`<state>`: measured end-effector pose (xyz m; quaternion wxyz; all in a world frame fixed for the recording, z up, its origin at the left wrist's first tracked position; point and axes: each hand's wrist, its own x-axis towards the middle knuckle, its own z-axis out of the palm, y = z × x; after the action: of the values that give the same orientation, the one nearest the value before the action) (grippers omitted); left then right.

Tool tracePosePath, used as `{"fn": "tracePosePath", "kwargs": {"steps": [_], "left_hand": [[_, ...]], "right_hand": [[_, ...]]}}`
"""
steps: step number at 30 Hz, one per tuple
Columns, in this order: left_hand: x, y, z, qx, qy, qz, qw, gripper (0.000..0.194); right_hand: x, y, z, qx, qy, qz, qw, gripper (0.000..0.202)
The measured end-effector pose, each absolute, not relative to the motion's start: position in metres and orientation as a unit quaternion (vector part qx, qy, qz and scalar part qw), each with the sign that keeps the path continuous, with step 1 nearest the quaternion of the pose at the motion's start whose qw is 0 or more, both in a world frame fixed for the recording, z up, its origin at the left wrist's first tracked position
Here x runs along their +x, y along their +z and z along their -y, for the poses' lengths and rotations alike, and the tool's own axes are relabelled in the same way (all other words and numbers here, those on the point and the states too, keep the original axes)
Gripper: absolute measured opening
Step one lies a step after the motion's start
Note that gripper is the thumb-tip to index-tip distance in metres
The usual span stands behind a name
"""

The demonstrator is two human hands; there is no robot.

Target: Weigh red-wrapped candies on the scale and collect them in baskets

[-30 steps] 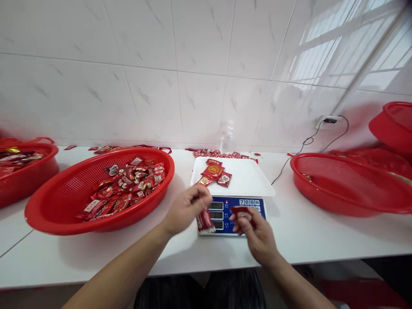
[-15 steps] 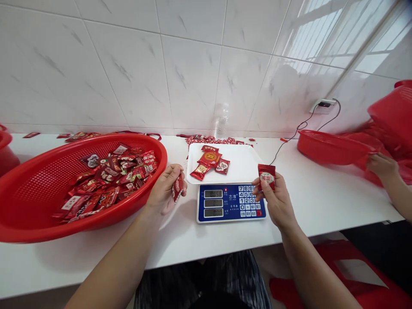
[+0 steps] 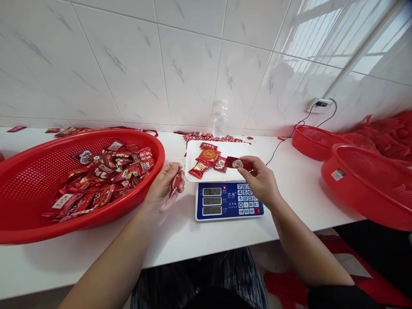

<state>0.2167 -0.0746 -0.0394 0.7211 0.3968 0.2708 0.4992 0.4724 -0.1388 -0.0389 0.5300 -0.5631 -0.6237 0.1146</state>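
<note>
My left hand (image 3: pixel 167 185) is closed around a dark red snack packet (image 3: pixel 175 184), between the basket and the scale. Pinched in my right hand (image 3: pixel 260 178) is another red packet with a round pale label (image 3: pixel 236 163), held over the right part of the white weighing tray (image 3: pixel 238 148). Several red packets (image 3: pixel 208 155) lie on the tray's left half. Below the tray, the blue scale panel (image 3: pixel 229 201) shows lit number displays and a keypad. To the left, a large red perforated basket (image 3: pixel 28 184) holds a pile of red snack packets (image 3: pixel 103 176).
Behind the tray are a clear plastic bottle (image 3: pixel 220 118) and red patterned pouches (image 3: pixel 206 137) by the tiled wall. A black cable (image 3: pixel 273 150) runs to a wall socket (image 3: pixel 320 105). Red baskets (image 3: pixel 363 189) stand at right, near red fabric (image 3: pixel 386 133).
My right hand has moved left and up with its packet, turning it sideways over the tray. A large red basket now stands at right; the other person's hand is out of view.
</note>
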Motion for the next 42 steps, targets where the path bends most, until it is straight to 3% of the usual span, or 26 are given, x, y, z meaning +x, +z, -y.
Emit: {"fn": "tracePosePath", "kwargs": {"steps": [17, 23, 31, 36, 39, 42], "left_hand": [[0.217, -0.041, 0.072, 0.408, 0.510, -0.288, 0.700, 0.022], [0.220, -0.048, 0.071, 0.439, 0.532, -0.292, 0.663, 0.028], [0.229, -0.054, 0.095, 0.532, 0.617, -0.331, 0.475, 0.012], [0.229, -0.053, 0.107, 0.600, 0.602, -0.320, 0.419, 0.007], [0.228, -0.054, 0.103, 0.625, 0.575, -0.301, 0.433, 0.010], [0.228, -0.053, 0.100, 0.585, 0.544, -0.256, 0.544, 0.025]], "right_hand": [[0.460, -0.037, 0.104, -0.582, 0.068, 0.730, 0.351, 0.036], [0.457, -0.037, 0.119, -0.550, 0.045, 0.729, 0.405, 0.029], [0.394, -0.055, 0.173, -0.465, 0.211, 0.783, 0.354, 0.031], [0.372, -0.069, 0.178, -0.491, 0.238, 0.744, 0.386, 0.026], [0.370, -0.071, 0.177, -0.480, 0.289, 0.711, 0.426, 0.026], [0.372, -0.070, 0.175, -0.450, 0.372, 0.659, 0.475, 0.029]]}}
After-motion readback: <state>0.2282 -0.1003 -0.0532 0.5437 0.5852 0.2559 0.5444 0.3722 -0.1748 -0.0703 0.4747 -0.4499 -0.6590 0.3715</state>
